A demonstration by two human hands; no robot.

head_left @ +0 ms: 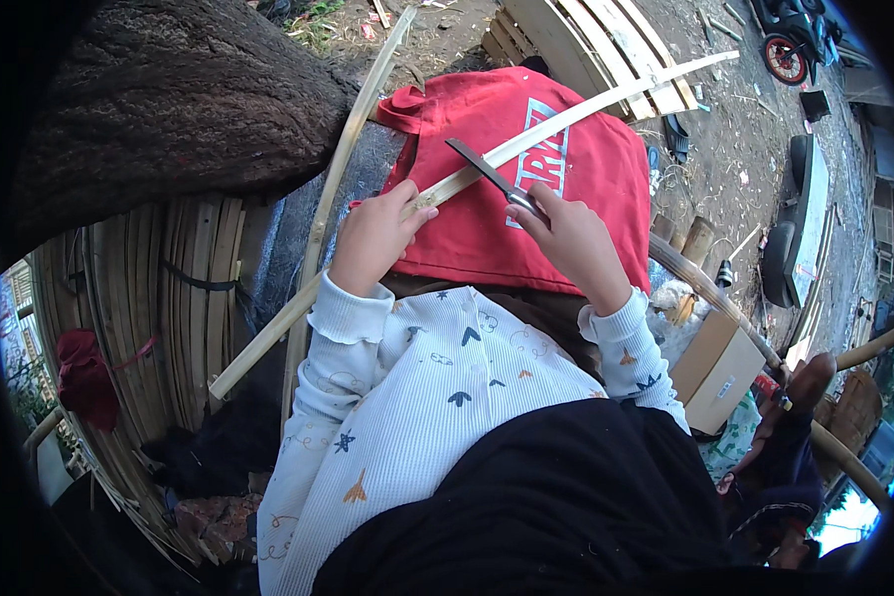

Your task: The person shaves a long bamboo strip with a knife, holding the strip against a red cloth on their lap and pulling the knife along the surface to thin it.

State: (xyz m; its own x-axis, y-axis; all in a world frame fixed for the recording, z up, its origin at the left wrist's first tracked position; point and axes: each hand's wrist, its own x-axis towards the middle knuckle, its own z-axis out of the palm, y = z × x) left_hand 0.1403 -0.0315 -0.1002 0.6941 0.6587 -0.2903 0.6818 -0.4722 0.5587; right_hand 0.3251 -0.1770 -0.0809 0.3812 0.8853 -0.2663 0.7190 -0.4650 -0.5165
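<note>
A long pale bamboo strip (586, 107) runs slantwise over the red cloth (606, 214) spread across my lap. My left hand (372, 238) is closed around the strip, thumb on top, and the strip's lower end comes out past my left sleeve. In my right hand (574, 243) is a knife (480, 167), gripped by its handle. Its dark blade lies across the strip, a little beyond my left fingers, and appears to touch it. A second bamboo strip (346, 149) stretches lengthwise to the left of the cloth, apart from both hands.
A thick tree trunk (179, 109) leans in at the left, above a stack of long strips (184, 248). A slatted wooden crate (606, 45) stands ahead. To the right are a cardboard box (717, 370), bamboo poles (700, 283), a sandal (676, 137) and a motorbike (805, 45).
</note>
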